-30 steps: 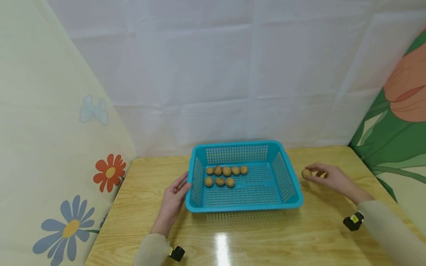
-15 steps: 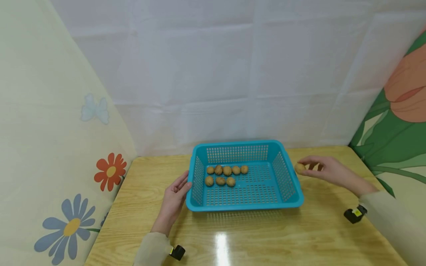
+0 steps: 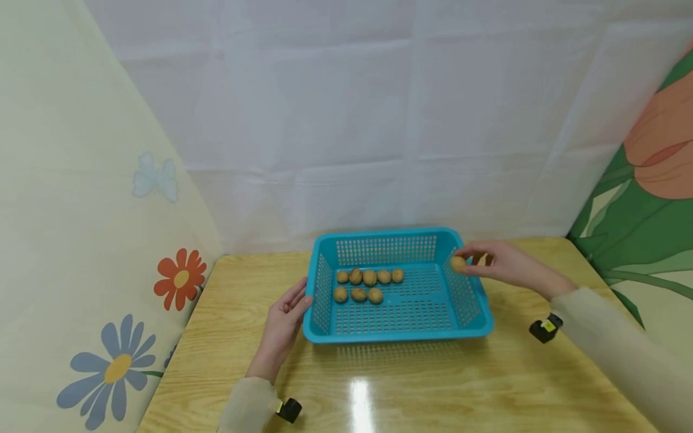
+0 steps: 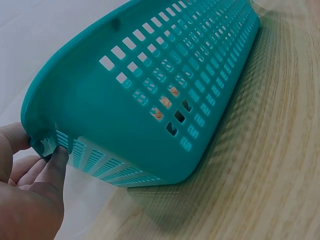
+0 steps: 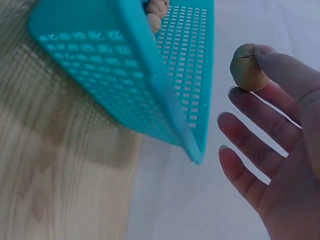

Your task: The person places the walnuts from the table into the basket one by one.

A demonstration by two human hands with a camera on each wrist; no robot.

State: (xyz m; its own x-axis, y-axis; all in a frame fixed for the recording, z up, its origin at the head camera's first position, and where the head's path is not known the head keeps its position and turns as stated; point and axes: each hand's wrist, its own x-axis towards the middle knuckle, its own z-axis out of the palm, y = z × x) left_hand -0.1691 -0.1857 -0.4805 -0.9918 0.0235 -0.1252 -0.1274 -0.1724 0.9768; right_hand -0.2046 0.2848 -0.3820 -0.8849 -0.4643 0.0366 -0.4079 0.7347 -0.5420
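A turquoise plastic basket (image 3: 397,338) with perforated walls stands on the table. Inside, several walnuts (image 3: 370,278) lie in two rows toward its left side, the back row longer than the front one. My left hand (image 3: 280,328) grips the basket's left rim; in the left wrist view the thumb and fingers (image 4: 52,167) pinch the rim at its corner. Over the right wall of the basket, my right hand (image 3: 506,264) holds a single walnut (image 5: 247,70) between thumb and index finger, while the other fingers spread loosely below.
The wooden table (image 3: 422,391) runs up to a white cloth (image 3: 335,120) behind the basket. A flower-painted panel (image 3: 108,240) borders the left side, and another painted panel (image 3: 649,198) the right. Both wrists wear small black cameras (image 3: 545,328).
My right hand has lifted the walnut from the table right of the basket and carried it left over the right rim. The left hand keeps its grip in place.
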